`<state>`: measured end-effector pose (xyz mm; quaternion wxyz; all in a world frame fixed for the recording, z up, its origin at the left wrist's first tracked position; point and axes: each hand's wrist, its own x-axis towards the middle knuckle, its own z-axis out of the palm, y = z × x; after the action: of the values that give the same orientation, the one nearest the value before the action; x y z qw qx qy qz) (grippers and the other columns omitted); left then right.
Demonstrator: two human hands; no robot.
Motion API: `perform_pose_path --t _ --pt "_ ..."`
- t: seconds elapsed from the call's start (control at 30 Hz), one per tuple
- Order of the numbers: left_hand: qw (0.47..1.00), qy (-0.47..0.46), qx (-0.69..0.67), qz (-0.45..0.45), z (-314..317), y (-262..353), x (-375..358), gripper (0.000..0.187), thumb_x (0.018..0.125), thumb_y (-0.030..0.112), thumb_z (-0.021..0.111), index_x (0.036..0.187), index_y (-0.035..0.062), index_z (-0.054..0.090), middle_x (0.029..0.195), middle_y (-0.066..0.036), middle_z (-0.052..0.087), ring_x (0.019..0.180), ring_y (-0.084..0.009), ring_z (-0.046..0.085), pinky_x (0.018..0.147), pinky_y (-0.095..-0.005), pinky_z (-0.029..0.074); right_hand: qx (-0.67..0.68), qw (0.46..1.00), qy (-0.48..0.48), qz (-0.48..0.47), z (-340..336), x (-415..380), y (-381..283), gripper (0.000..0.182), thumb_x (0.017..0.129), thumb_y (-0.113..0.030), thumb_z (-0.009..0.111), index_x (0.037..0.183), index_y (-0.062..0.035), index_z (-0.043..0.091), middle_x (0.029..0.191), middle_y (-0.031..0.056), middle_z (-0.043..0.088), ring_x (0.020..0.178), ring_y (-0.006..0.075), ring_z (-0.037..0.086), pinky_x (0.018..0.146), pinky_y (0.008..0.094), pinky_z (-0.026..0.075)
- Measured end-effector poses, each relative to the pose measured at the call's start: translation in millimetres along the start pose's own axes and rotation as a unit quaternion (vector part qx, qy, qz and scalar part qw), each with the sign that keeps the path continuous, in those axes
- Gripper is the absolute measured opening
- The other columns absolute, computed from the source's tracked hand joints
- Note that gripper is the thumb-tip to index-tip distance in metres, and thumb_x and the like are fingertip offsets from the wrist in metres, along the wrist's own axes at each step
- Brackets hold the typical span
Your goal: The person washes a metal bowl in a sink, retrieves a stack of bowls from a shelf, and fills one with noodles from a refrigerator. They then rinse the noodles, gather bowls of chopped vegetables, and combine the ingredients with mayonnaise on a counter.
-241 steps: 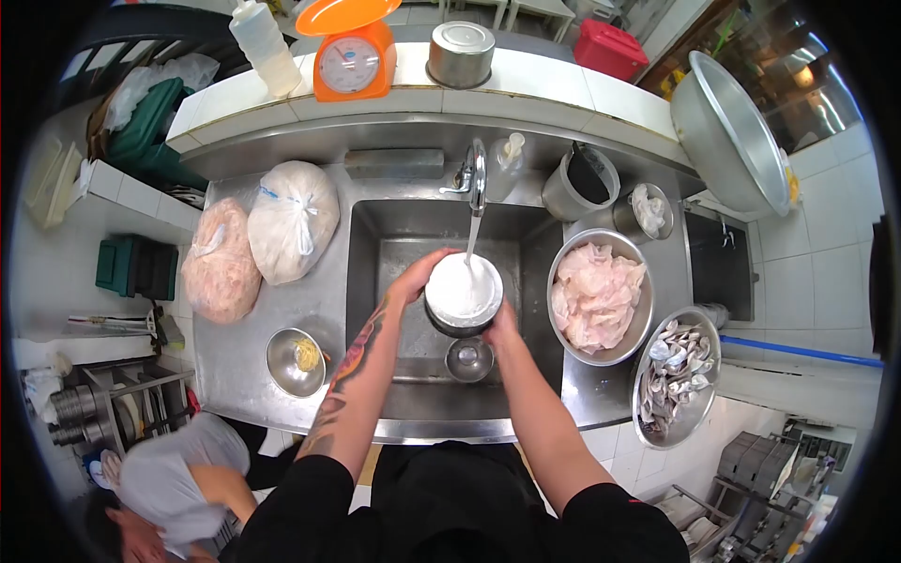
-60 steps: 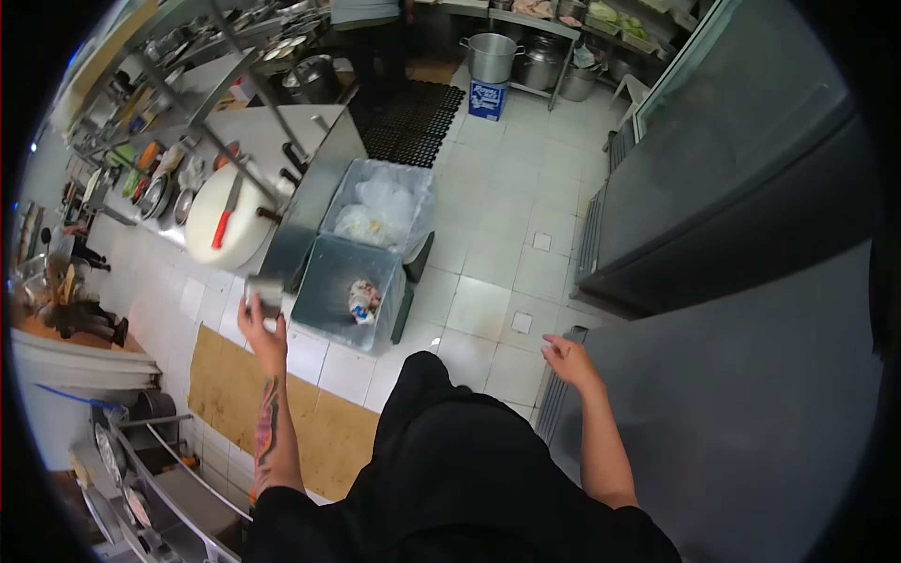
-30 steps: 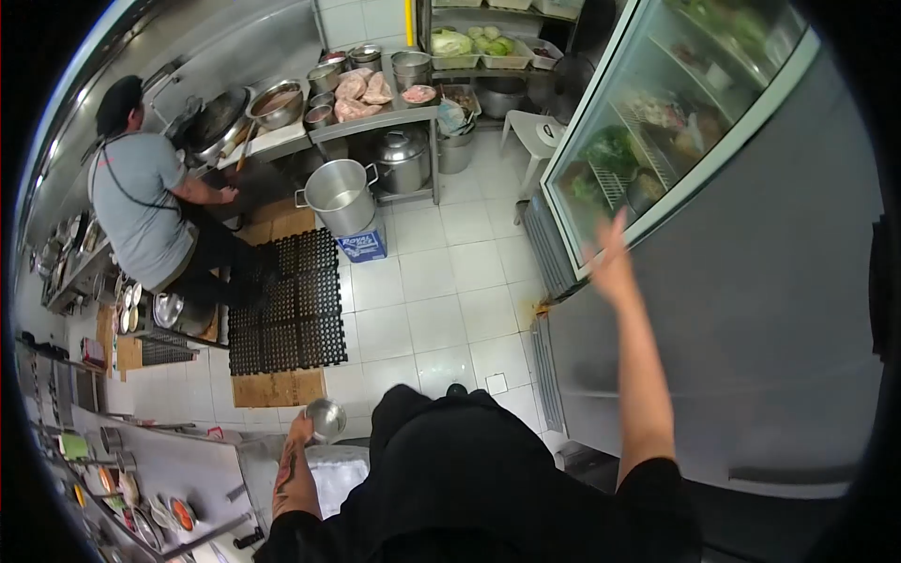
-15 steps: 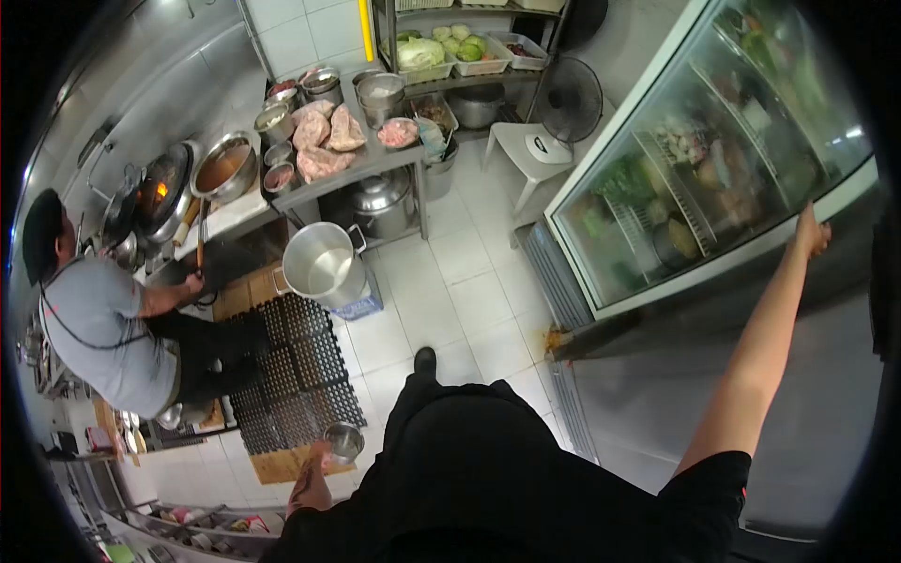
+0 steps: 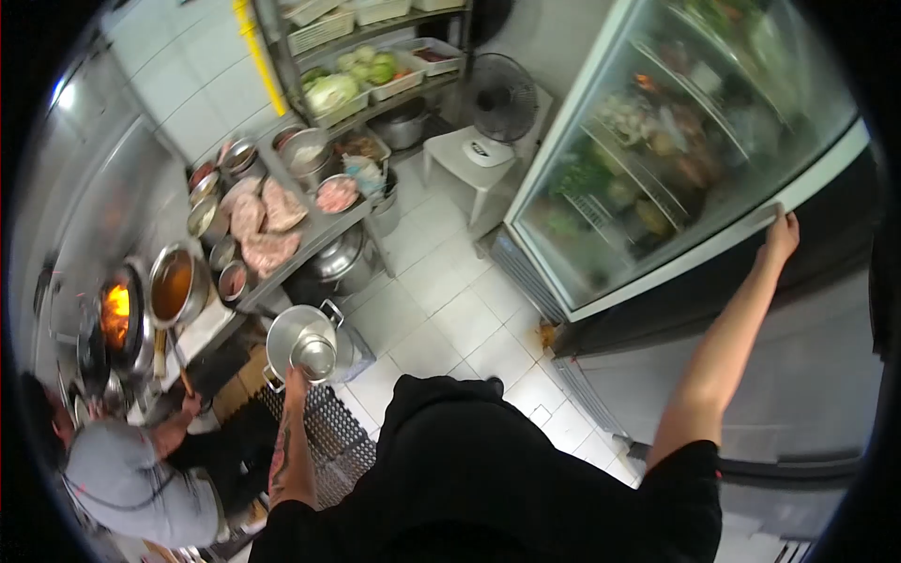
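My left hand [image 5: 296, 380] grips a small round metal bowl [image 5: 313, 357] by its near side. In this view the bowl overlaps a large two-handled metal pot [image 5: 282, 328] standing on a blue-and-white box. Stretched out to the right, my right hand [image 5: 782, 233] has its fingers curled round the edge of the white-framed glass fridge door [image 5: 685, 251]. Behind the misted glass, leafy greens and other food sit on wire shelves.
At the left, a co-worker in a grey shirt [image 5: 141, 479] stands by a flaming wok [image 5: 117, 314]. Raw meat [image 5: 272, 246] and metal containers crowd a steel table. Further back are a vegetable rack [image 5: 343, 117] and a fan [image 5: 502, 98] on a white chair [image 5: 460, 159]. Black matting [image 5: 343, 441] covers some floor.
My left hand has carried the metal bowl forward from beside the mat to the large pot. My right hand stays at the fridge door edge. The wok flame is larger, and my view has turned.
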<state>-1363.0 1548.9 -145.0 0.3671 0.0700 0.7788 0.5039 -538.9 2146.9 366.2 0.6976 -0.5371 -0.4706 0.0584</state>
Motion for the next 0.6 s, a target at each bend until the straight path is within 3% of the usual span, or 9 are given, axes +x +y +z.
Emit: perform_pose_path --t 0.1,0.17,0.27,0.33,0.37,0.4,0.47,0.57,0.6 --pt "0.997 -0.05 0.02 -0.062 58 11 -7 0.057 0.094 0.038 0.048 0.134 -0.0026 0.05 0.116 -0.018 0.065 0.106 -0.0269 0.064 0.07 -0.0361 0.058 0.154 0.988 0.005 -0.022 -13 -131 -92 0.031 0.095 -0.019 0.068 0.116 0.0032 0.066 0.099 0.003 0.069 0.077 0.0037 0.052 0.063 0.0193 0.038" --pt "0.992 -0.116 0.045 -0.036 92 16 -12 0.058 0.095 0.041 0.047 0.134 -0.0018 0.05 0.12 -0.017 0.063 0.108 -0.0279 0.063 0.074 -0.0386 0.059 0.26 0.962 -0.05 -0.071 -17 -191 -127 0.022 0.099 -0.015 0.06 0.111 0.0014 0.067 0.085 0.0044 0.065 0.071 0.0064 0.052 0.06 0.0197 0.039" --pt "0.98 -0.197 0.022 -0.028 153 54 -30 0.056 0.097 0.042 0.046 0.134 -0.0002 0.051 0.127 -0.016 0.06 0.112 -0.03 0.062 0.078 -0.0428 0.059 0.181 0.983 -0.01 -0.037 -13 -264 -133 0.018 0.099 -0.017 0.059 0.102 -0.0005 0.067 0.08 0.0043 0.063 0.064 0.0071 0.052 0.056 0.0209 0.041" --pt "0.947 -0.281 -0.142 -0.07 194 78 -19 0.051 0.101 0.038 0.041 0.136 0.0023 0.049 0.132 -0.016 0.058 0.112 -0.0328 0.063 0.089 -0.0488 0.057 0.097 0.989 -0.103 0.036 -4 -306 -109 0.019 0.1 -0.023 0.06 0.101 -0.0052 0.068 0.078 0.0013 0.062 0.065 0.0053 0.052 0.056 0.0206 0.042" --pt "0.931 -0.287 -0.213 -0.077 215 146 -65 0.05 0.103 0.038 0.037 0.139 0.0039 0.044 0.134 -0.014 0.056 0.117 -0.0329 0.059 0.096 -0.0564 0.052 0.077 0.976 -0.18 0.093 -2 -325 -85 0.02 0.1 -0.024 0.06 0.101 -0.0059 0.068 0.078 0.0004 0.061 0.062 0.0054 0.052 0.054 0.0208 0.042" --pt "0.916 -0.293 -0.266 -0.062 235 171 -64 0.049 0.105 0.037 0.035 0.143 0.0062 0.039 0.141 -0.013 0.05 0.127 -0.0328 0.052 0.098 -0.0631 0.049 0.045 0.955 -0.248 0.157 -1 -347 -67 0.018 0.101 -0.021 0.059 0.1 -0.0053 0.068 0.08 0.0008 0.063 0.061 0.0055 0.053 0.052 0.021 0.043" --pt "0.876 -0.338 -0.341 -0.038 269 221 -56 0.048 0.106 0.041 0.035 0.143 0.01 0.039 0.14 -0.007 0.049 0.121 -0.0279 0.051 0.099 -0.0663 0.047 0.032 0.917 -0.343 0.203 -4 -395 -17 0.013 0.099 -0.013 0.058 0.1 -0.0047 0.067 0.084 0.0029 0.067 0.065 0.0063 0.058 0.053 0.0224 0.048" --pt "0.862 -0.304 -0.404 -0.022 306 302 -49 0.048 0.105 0.046 0.04 0.139 0.0115 0.042 0.124 -0.009 0.056 0.106 -0.0254 0.056 0.101 -0.0659 0.045 -0.068 0.855 -0.498 0.131 -19 -456 25 0.018 0.091 -0.01 0.066 0.106 -0.0006 0.069 0.082 0.0117 0.07 0.072 0.0179 0.066 0.066 0.0301 0.052" --pt "0.863 -0.291 -0.413 -0.015 314 319 -40 0.048 0.105 0.047 0.04 0.137 0.0112 0.043 0.119 -0.01 0.057 0.102 -0.025 0.056 0.1 -0.065 0.046 -0.16 0.798 -0.571 0.107 -19 -453 -6 0.023 0.089 -0.016 0.068 0.108 -0.0028 0.069 0.082 0.0158 0.07 0.075 0.025 0.068 0.07 0.0333 0.053"
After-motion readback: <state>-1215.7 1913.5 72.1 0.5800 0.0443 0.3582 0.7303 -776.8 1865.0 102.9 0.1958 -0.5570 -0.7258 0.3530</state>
